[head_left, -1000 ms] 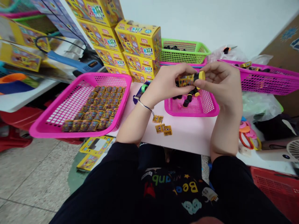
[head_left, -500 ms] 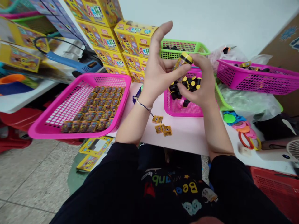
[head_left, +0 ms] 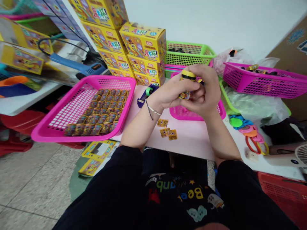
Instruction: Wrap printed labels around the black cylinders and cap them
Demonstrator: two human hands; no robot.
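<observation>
Held item: small capped tube (head_left: 186, 85), yellow label, yellow-and-black cap at top; nearly upright, cap leaning slightly to the person's left, held above the pink table between both hands.
Left hand: left hand (head_left: 170, 92) at the tube's lower side, curled around it; thin bracelet (head_left: 151, 111) on the wrist.
Right hand: right hand (head_left: 202, 92) cupped against the left, wrapped over the tube's far side.
Fingers: left fingers (head_left: 176, 84) pressed together, curled; right fingers (head_left: 200, 76) pressed together, curled over the top; tube pinched between both hands, exact fingertip contact hidden.
Under hands: pink mesh basket (head_left: 192, 116), mostly hidden by the hands; contents cannot be told.
Table: pink tabletop (head_left: 192, 140); three small yellow cards (head_left: 166, 131) lie just in front of the basket; purple tape dispenser (head_left: 145, 96) with green roll near the left hand.
Left of table: larger pink mesh basket (head_left: 55, 135) with rows of small wrapped packets (head_left: 96, 111).
Behind: stacked yellow cartons (head_left: 144, 41) beside a green mesh basket (head_left: 189, 59) holding dark pieces.
Right: another pink mesh basket (head_left: 263, 88) with small yellow-and-black pieces (head_left: 251, 67).
Floor side: red plastic crate (head_left: 280, 198) at lower right.
</observation>
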